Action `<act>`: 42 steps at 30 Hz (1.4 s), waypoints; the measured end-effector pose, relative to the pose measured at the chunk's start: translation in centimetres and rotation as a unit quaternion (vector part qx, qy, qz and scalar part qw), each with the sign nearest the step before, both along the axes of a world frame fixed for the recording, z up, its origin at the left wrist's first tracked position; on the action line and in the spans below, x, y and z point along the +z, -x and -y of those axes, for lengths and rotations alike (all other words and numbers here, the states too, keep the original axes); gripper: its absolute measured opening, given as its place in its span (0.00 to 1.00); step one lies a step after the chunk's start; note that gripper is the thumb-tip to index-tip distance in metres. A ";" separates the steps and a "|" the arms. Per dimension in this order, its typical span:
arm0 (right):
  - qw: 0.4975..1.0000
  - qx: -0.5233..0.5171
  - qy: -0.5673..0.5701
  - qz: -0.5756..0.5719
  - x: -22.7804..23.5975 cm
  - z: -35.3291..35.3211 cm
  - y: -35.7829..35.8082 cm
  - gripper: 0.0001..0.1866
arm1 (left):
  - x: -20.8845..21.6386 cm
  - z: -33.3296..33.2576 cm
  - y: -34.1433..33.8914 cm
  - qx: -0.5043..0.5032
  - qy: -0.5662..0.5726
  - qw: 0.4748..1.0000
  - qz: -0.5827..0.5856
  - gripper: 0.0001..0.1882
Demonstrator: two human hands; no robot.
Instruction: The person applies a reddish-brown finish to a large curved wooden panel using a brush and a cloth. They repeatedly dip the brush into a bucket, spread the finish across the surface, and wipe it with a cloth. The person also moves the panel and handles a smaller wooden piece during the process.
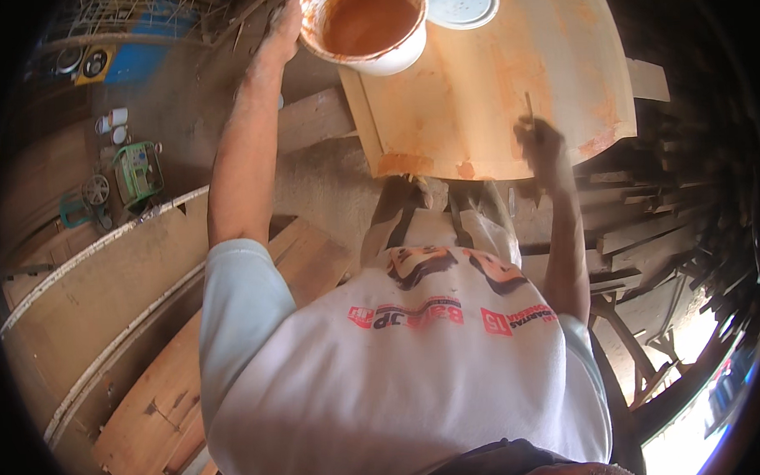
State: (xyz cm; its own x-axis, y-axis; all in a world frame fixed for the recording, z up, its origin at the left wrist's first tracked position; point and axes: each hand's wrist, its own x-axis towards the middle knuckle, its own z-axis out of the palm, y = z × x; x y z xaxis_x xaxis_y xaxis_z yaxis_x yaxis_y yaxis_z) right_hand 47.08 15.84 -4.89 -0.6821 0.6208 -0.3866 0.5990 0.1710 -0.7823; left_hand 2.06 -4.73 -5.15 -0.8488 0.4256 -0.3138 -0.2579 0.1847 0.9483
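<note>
At the top of the view my left hand (287,27) grips the left side of a white plastic bucket (395,61). Wet orange-brown paste coats its inner wall and lies inside; most of my left fingers are hidden. My right hand (542,144), blurred by motion, is closed around a thin stick-like tool (528,105) whose kind I cannot make out. It hovers over the near right part of a pale wooden panel (484,91). Orange-brown smears mark the panel's near edge and right corner. A white round lid (462,3) lies on the panel, right of the bucket.
Stacked wooden strips (647,228) crowd the right side. On the left a long pale panel (106,289) stands beside reddish wooden boards (151,405). Farther left are a green crate-like object (139,172), a small fan (95,190) and several white cups (118,118).
</note>
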 end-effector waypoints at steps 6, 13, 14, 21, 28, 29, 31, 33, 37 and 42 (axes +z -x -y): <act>0.996 0.017 -0.079 -0.035 -5.8 -8.0 12.2 0.32 | 2.7 -1.1 -2.0 0.066 0.377 0.903 -0.194 0.43; 0.970 0.025 -0.240 0.014 -7.9 -12.2 21.9 0.30 | 3.0 0.1 -4.1 0.088 0.226 0.880 -0.409 0.32; 0.959 0.025 -0.280 0.021 -8.3 -12.9 22.8 0.29 | 3.3 -0.1 -4.1 0.093 0.220 0.877 -0.418 0.30; 0.956 0.025 -0.289 0.040 -9.1 -14.4 23.1 0.20 | 5.6 -0.6 -6.7 0.108 0.235 0.924 -0.283 0.39; 0.949 -0.007 -0.314 0.012 -9.1 -16.5 17.5 0.16 | 4.9 -0.3 -5.8 0.094 0.195 0.935 -0.282 0.34; 0.954 -0.019 -0.299 0.007 -8.6 -16.9 16.3 0.16 | 4.8 -0.2 -5.8 0.087 0.192 0.939 -0.273 0.32; 0.947 -0.041 -0.318 -0.029 -7.7 -17.9 13.8 0.14 | 4.4 -0.6 -5.7 0.089 0.147 0.942 -0.288 0.30; 0.950 -0.085 -0.290 -0.083 -6.4 -17.6 12.1 0.13 | 3.0 -0.1 -4.9 0.077 0.082 0.958 -0.266 0.26; 0.962 -0.149 -0.174 -0.152 1.7 -13.5 12.0 0.10 | 3.5 -0.9 -5.6 0.051 -0.041 0.974 -0.218 0.23; 0.973 -0.047 -0.179 -0.134 6.1 -3.1 15.9 0.10 | 3.5 -0.4 -5.7 0.007 -0.053 0.974 -0.222 0.30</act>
State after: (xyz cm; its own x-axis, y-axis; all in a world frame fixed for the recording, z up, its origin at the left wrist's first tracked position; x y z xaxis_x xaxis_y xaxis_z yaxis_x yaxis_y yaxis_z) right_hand 31.18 18.97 1.25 -0.6615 0.7482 0.0505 0.4082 0.4158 -0.8127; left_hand 7.76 -4.35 -1.67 -0.8963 0.4238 0.1303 0.1799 0.0791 0.9805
